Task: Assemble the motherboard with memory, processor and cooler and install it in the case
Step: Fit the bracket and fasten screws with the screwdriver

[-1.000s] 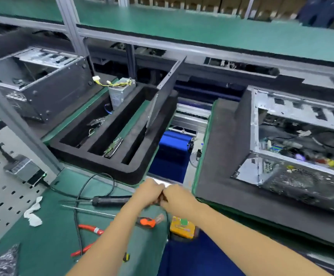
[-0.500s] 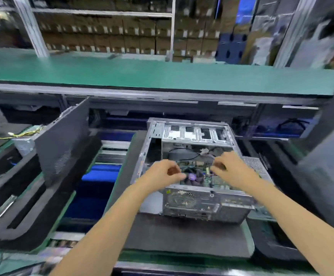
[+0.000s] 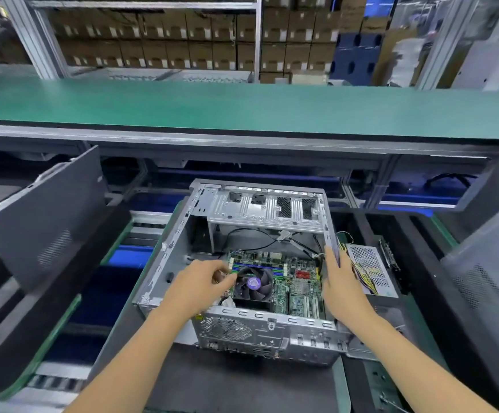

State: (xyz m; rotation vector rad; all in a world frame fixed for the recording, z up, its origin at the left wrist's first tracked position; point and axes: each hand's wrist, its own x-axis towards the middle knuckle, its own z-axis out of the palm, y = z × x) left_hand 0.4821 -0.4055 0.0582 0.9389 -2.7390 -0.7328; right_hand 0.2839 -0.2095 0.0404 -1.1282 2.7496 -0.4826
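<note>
From the head camera we see our left hand (image 3: 196,289) inside the open case (image 3: 164,263), fingers curled together at the edge of the cooler fan (image 3: 252,284); whether they pinch anything we cannot tell. Our right hand (image 3: 342,283) lies with straight fingers along the case's right wall. The motherboard (image 3: 297,289) sits in the case, which rests on a dark foam pad (image 3: 227,383). Behind runs a green shelf (image 3: 242,105), with stacked cartons (image 3: 158,40) beyond.

left hand (image 3: 196,286) hiding motherboard (image 3: 297,283) corner, blurred boxes (image 3: 164,34) behind
</note>
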